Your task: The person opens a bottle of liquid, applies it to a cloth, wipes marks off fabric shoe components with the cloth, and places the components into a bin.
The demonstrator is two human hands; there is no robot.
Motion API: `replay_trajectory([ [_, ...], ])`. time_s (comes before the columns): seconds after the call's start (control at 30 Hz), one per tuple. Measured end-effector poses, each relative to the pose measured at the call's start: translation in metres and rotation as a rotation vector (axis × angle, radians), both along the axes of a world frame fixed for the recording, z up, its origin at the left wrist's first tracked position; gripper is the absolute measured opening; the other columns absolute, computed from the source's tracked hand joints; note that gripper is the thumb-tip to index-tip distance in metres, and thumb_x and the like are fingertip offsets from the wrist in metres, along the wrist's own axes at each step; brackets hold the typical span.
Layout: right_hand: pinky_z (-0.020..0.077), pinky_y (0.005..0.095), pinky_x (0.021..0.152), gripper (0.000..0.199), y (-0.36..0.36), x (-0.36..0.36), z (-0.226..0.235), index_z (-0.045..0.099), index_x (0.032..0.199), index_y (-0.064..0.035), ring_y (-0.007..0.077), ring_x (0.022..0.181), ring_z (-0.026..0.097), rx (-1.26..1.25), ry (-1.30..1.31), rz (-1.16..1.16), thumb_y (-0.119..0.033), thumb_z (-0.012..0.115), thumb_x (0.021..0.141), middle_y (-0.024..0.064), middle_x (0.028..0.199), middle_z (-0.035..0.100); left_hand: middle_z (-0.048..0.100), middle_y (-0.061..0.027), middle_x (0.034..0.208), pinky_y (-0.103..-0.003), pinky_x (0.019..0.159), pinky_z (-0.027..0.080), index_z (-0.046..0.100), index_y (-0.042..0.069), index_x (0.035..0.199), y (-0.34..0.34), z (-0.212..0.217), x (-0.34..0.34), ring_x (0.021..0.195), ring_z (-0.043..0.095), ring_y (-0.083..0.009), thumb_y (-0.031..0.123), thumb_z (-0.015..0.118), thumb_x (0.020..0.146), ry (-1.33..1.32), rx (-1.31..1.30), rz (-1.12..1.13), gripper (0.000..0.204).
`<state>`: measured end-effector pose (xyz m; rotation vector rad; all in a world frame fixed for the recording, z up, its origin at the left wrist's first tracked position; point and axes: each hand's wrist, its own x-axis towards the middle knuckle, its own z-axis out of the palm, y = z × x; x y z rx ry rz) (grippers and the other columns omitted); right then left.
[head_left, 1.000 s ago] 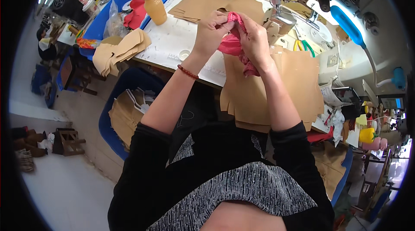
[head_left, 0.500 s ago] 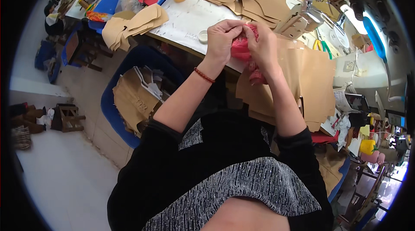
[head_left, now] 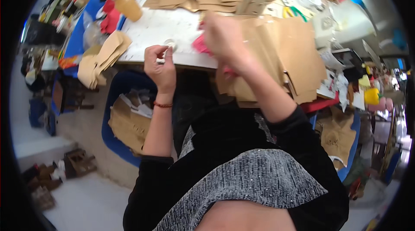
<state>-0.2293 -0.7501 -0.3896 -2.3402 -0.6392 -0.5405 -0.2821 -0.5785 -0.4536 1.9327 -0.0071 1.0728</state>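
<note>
Crumpling in the right hand (head_left: pixel 222 36), soft pink-red cloth (head_left: pixel 199 45), motion-blurred.

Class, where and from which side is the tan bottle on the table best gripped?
Grip the tan bottle around its wide body, from the side facing the person. It stands upright and its body is broader than its cap; red cloth crowds its left side.

The right hand (head_left: pixel 222 36) is smeared by motion blur, so its fingers cannot be told apart, and it covers most of the pink cloth (head_left: pixel 199 45). The left hand (head_left: pixel 161 64) pinches something small and pale at the bench's near edge, too small to identify. The bench's far edge is cut off by the top of the picture. The brown paper pieces (head_left: pixel 276 45) hide the bench's right end.
</note>
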Motion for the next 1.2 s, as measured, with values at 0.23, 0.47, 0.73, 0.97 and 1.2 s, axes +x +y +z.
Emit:
replay_trajectory([
  [0.23,0.0475,0.0433,0.058,0.008,0.005,0.031,-0.025,0.056,0.081,-0.0054,0.0328,0.069,0.062,-0.075,-0.129,0.223,-0.007,0.055,0.074,0.0119,0.074,0.063,0.052,-0.0164,0.111,-0.041,0.091,0.038,0.042,-0.002,0.123,0.017,-0.026,0.017,0.103,0.048,-0.0331,0.015,0.085,0.059,0.169,0.307,0.089,0.079],
  [0.47,0.0492,0.0415,0.061,0.017,0.04,0.052,-0.013,0.054,0.085,-0.0067,0.0282,0.076,0.063,-0.468,-0.242,0.44,-0.011,0.063,0.071,0.0072,0.08,0.06,0.054,-0.0144,0.107,-0.042,0.09,0.038,0.038,-0.003,0.128,0.024,-0.029,0.033,0.1,0.049,-0.032,0.015,0.084,0.06,0.268,0.29,-0.009,0.084],
  [0.73,0.0492,0.039,0.065,0.02,0.048,0.058,-0.03,0.051,0.086,-0.0032,0.0283,0.077,0.062,-0.419,-0.325,0.464,-0.012,0.063,0.073,0.0115,0.081,0.059,0.057,-0.0128,0.097,-0.039,0.084,0.044,0.042,-0.003,0.123,0.027,-0.028,0.036,0.094,0.052,-0.0304,0.005,0.08,0.064,0.245,0.097,-0.051,0.071],
  [0.97,0.0492,0.0399,0.064,0.017,0.054,0.062,-0.031,0.056,0.087,-0.0035,0.0311,0.076,0.061,-0.188,-0.229,0.521,-0.015,0.063,0.077,0.012,0.082,0.06,0.057,-0.0133,0.094,-0.039,0.081,0.045,0.042,-0.002,0.122,0.027,-0.017,0.038,0.091,0.053,-0.0305,0.001,0.076,0.067,0.189,0.132,-0.091,0.065],
  [1.2,0.0492,0.0401,0.064,0.015,0.056,0.062,-0.028,0.056,0.079,-0.0035,0.03,0.075,0.061,-0.203,-0.204,0.576,-0.013,0.065,0.073,0.0104,0.08,0.06,0.061,-0.0123,0.095,-0.035,0.075,0.052,0.045,0.001,0.121,0.023,-0.013,0.041,0.084,0.062,-0.0268,0.0,0.076,0.067,0.105,0.207,-0.072,0.062],
])
